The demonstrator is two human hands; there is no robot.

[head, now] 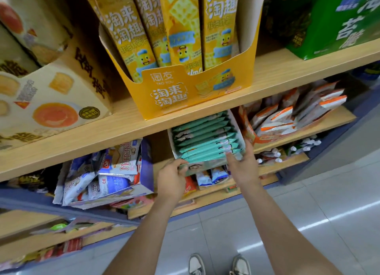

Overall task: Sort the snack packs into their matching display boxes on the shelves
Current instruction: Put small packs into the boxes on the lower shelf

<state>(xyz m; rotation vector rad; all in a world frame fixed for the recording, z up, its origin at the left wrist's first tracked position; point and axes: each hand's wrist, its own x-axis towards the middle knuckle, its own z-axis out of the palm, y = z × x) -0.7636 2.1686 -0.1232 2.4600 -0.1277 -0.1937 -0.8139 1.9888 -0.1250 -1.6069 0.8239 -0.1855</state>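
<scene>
A white display box (239, 131) on the second shelf holds a row of several teal snack packs (205, 137) standing on edge. My left hand (171, 179) grips the box's front left corner, thumb on the foremost teal pack. My right hand (243, 166) rests on the front right corner, its fingers touching the front packs. To the left, a purple-white display box (147, 168) is stuffed with white and blue packs (115, 172). To the right, an orange box (249, 135) holds orange-and-white packs (287, 116).
The upper wooden shelf (277, 73) carries a yellow cracker display box (185, 92), a cream cardboard box (51, 102) at left and a green box (339, 28) at right. Lower shelves (205, 200) hold more small packs. Grey tiled floor (308, 223) and my shoes (218, 264) lie below.
</scene>
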